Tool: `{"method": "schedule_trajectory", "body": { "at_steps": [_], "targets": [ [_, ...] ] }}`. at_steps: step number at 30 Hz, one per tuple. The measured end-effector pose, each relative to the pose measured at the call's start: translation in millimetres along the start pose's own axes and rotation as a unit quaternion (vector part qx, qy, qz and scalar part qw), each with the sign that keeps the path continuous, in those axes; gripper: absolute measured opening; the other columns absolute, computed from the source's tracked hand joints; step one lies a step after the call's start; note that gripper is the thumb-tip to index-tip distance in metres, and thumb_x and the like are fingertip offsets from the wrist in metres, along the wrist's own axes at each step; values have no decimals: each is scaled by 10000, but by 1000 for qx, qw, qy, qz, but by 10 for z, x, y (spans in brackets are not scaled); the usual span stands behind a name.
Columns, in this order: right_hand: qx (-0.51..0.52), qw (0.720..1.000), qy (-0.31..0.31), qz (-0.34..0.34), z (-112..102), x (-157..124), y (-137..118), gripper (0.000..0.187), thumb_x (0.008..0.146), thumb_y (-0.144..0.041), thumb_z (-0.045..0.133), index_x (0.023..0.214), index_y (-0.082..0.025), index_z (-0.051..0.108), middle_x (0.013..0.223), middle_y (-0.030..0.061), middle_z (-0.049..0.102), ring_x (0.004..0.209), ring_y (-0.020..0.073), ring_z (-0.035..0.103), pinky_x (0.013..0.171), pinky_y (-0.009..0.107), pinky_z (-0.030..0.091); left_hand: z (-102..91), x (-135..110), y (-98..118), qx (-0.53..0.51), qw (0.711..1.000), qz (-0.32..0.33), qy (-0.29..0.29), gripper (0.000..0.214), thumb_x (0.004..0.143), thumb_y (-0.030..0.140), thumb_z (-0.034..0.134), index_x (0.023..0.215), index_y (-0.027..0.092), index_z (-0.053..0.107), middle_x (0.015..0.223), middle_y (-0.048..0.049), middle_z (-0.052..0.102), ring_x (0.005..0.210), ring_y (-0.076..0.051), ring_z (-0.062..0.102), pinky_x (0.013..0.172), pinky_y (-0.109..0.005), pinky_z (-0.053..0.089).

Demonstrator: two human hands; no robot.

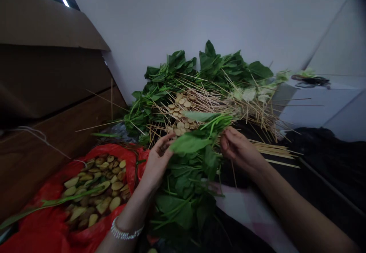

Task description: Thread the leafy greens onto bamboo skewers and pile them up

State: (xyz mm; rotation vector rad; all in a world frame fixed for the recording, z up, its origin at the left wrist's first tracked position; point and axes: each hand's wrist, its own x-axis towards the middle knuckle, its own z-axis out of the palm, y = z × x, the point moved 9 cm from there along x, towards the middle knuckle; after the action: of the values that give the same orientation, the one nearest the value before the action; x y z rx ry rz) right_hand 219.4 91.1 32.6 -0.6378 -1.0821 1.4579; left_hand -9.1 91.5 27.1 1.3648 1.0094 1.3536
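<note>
The left hand (156, 164) and right hand (239, 149) close their fingers on a soft, floppy green leaf bunch (185, 180); hold its stems gently.

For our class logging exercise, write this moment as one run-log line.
left hand: on leafy greens | right hand: at stems | nearby: bamboo skewers, red plastic bag

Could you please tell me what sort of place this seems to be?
Probably a makeshift food-prep spot rather than a proper kitchen: a heap of wooden skewers, leafy greens in hand, and sliced vegetables lying on a red plastic bag.
</note>
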Motion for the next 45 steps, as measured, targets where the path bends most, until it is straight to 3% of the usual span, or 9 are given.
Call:
{"method": "schedule_trajectory", "body": {
  "at_steps": [4, 10, 14, 20, 24, 27, 30, 37, 45],
  "targets": [
    [58, 998, 23, -18, -155, 44, -128, 241, 823, -360, 717, 822, -201, 536, 555, -84, 557, 347, 26, 367, 340, 137, 258, 213, -62, -16, 176, 980, 66, -65, 166, 852, 297, 645, 911, 170, 735, 878, -62, 731, 840, -191, 657, 781, -298, 493],
    [61, 998, 10, -10, -143, 54, -51, 207, 841, -351, 699, 865, -191, 571, 553, -79, 565, 341, 26, 369, 343, 148, 249, 673, -312, -44, 456, 842, 212, -194, 161, 886, 238, 610, 973, 211, 743, 950, -76, 692, 945, -237, 567, 843, -377, 447],
    [49, 999, 2, -4, -108, 52, -8, 197, 854, -353, 682, 880, -187, 579, 548, -78, 567, 324, 24, 359, 337, 154, 240, 697, -327, -96, 519, 806, 202, -199, 111, 867, 230, 628, 879, 201, 734, 935, -74, 669, 937, -240, 550, 860, -391, 435],
    [33, 999, -33, 18, -24, 11, 28, 178, 889, -339, 640, 842, -188, 559, 528, -74, 573, 307, 22, 355, 327, 152, 213, 606, -290, -27, 462, 841, 218, -179, 116, 858, 186, 585, 882, 201, 697, 982, -77, 684, 946, -247, 580, 848, -401, 438],
    [-11, 992, -104, 77, 93, -70, 164, 212, 905, -366, 606, 826, -177, 549, 509, -58, 588, 284, 16, 304, 303, 150, 138, 220, -133, 157, 296, 934, 197, -34, 139, 858, 232, 568, 931, 185, 676, 985, -81, 692, 948, -226, 612, 851, -361, 471],
    [-37, 974, -175, 139, 239, -175, 319, 220, 910, -377, 588, 862, -164, 565, 533, -40, 618, 280, 16, 290, 296, 149, 130, -67, -46, 148, 189, 973, 115, 60, 158, 851, 309, 612, 917, 177, 671, 859, -41, 691, 805, -181, 630, 739, -291, 493],
    [-45, 957, -222, 183, 358, -267, 425, 213, 918, -357, 578, 862, -152, 573, 575, -15, 652, 285, 13, 297, 297, 146, 141, -170, -25, 136, 166, 979, 80, 90, 199, 834, 346, 648, 917, 170, 689, 817, -32, 689, 739, -162, 626, 681, -265, 492],
    [5, 977, -180, 118, 210, -205, 274, 270, 845, -422, 656, 843, -158, 595, 467, -56, 572, 287, 25, 295, 311, 157, 159, -47, -43, 302, 355, 910, 204, 65, 177, 848, 294, 624, 908, 192, 755, 1044, -91, 672, 934, -206, 637, 862, -352, 490],
    [-65, 952, -215, 207, 433, -296, 547, 211, 902, -337, 579, 865, -132, 614, 585, -14, 658, 290, 10, 323, 302, 144, 176, -88, 32, 161, 166, 982, 82, 27, 227, 822, 359, 647, 910, 192, 773, 1008, -84, 735, 1016, -227, 643, 929, -359, 486]
  ]
}}
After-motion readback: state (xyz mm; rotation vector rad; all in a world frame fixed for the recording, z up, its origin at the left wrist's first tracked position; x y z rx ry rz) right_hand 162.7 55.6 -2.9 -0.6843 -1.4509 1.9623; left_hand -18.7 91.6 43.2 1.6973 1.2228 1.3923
